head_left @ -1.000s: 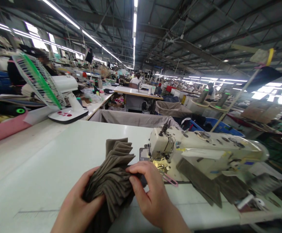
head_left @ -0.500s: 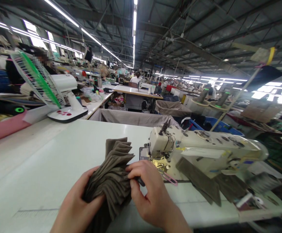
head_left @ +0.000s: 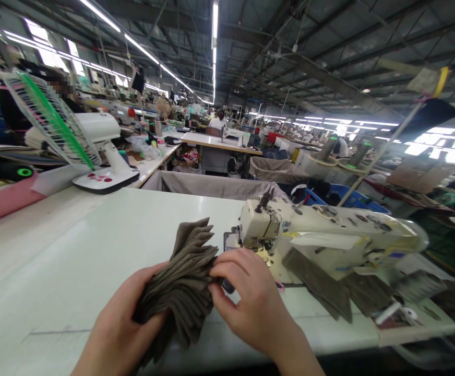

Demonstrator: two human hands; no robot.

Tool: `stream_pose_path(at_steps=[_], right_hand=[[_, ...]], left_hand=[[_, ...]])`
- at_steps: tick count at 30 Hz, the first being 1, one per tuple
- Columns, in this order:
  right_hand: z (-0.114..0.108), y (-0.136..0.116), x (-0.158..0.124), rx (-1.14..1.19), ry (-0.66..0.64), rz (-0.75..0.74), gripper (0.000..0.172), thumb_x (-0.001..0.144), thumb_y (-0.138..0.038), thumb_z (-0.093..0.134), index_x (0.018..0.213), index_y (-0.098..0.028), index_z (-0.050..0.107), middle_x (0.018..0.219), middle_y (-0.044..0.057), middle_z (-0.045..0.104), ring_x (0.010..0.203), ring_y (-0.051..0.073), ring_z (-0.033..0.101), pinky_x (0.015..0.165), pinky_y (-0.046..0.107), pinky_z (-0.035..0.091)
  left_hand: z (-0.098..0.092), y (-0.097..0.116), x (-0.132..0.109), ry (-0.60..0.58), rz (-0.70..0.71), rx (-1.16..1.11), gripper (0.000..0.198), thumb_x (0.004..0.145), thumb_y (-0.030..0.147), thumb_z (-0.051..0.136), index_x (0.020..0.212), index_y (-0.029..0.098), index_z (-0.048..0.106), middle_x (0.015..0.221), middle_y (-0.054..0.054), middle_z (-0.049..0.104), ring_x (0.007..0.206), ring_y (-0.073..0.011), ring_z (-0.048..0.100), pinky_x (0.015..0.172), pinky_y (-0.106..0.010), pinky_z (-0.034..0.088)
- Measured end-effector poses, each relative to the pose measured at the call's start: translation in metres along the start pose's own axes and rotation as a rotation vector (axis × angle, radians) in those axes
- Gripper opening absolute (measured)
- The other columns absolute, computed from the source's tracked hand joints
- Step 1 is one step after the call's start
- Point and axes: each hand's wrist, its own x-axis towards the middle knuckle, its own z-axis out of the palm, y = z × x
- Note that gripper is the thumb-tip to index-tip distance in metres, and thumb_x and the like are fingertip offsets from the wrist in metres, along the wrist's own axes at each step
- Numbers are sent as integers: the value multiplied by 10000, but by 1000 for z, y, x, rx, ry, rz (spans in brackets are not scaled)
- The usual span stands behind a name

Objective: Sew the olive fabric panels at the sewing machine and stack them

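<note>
- Here, on a factory floor, a pale green worktable [head_left: 74, 261] spreads beneath a person's two bare hands.
- A cream sewing machine [head_left: 340, 235] stands at the right of the tabletop, its needle end just beyond the right hand.
- Loose dark pieces [head_left: 317, 284] lie along the machine's near side, well apart from the handheld stack.
- The fabric stack [head_left: 184, 282], many brownish-grey layers, sits between the hands, left of the right fingertips and in touch with them; its long axis runs away from the wearer, leaning slightly right, its edges fanned toward the right. Whether its underside meets the table cannot be told.
- The right hand [head_left: 253, 297] reaches in from the lower right, wrist low, palm turned toward the stack, thumb and forefinger narrowed on the right-hand edges. It is nearest those edges.
- The left hand [head_left: 123, 308] wraps the stack's left flank, thumb across the near side, its other fingers hidden by cloth.
- A small dark object [head_left: 228, 285] shows within the right hand's curl; what it is, I cannot tell.
</note>
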Motion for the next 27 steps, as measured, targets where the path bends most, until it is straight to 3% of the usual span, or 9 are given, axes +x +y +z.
stream_pose_path(at_steps=[4,6,9,11,15,18,21,27], right_hand=[[11,0,0,-14,219,107,71,926,-157,599,917,-225,579,767,-1,609,701,176,592,656,310,470],[17,2,-1,52,269,159,119,929,-174,612,844,-230,550,750,-8,607,689,167,596,656,300,476],[20,5,-4,234,210,236,100,965,-218,611,867,-228,596,865,20,697,836,183,670,776,318,529],[18,6,-7,376,124,282,63,997,-266,598,1040,-233,630,1008,37,738,964,187,702,874,331,551],[17,5,-17,452,-40,236,586,906,-456,749,1373,-232,474,1378,133,627,1283,260,608,1083,449,498],[22,4,-22,355,-72,124,731,804,-470,851,1357,-254,424,1491,168,539,1400,315,500,1174,565,387],[26,5,-24,322,-59,94,651,832,-424,831,1314,-267,422,1507,160,529,1433,317,460,1196,598,335],[24,10,-19,494,44,283,197,975,-242,630,1164,-257,576,1146,53,727,1084,191,699,946,355,560]], left_hand=[[4,10,-4,-17,-86,-74,510,664,285,620,1169,251,681,1112,-48,767,998,-293,735,949,-365,589],[6,15,-5,-37,-139,-103,522,659,284,619,1177,247,675,1106,-45,770,1023,-296,731,933,-351,591],[6,17,-1,-39,-195,-108,518,629,302,644,1142,241,673,1058,-39,779,971,-300,742,871,-343,604],[4,17,6,7,-235,-95,496,611,332,657,1099,244,674,1018,-31,785,913,-298,745,833,-348,606],[1,18,18,56,-327,-99,475,569,391,663,1018,239,672,963,-42,788,916,-321,738,842,-384,591],[1,20,21,38,-361,-165,464,564,424,674,984,226,665,922,-54,785,917,-332,736,838,-408,589],[2,20,20,12,-350,-222,471,590,426,690,1011,217,658,944,-57,785,928,-320,738,847,-400,592],[4,13,13,28,-263,-172,477,593,357,681,1050,224,659,977,-49,782,907,-302,736,837,-368,595]])
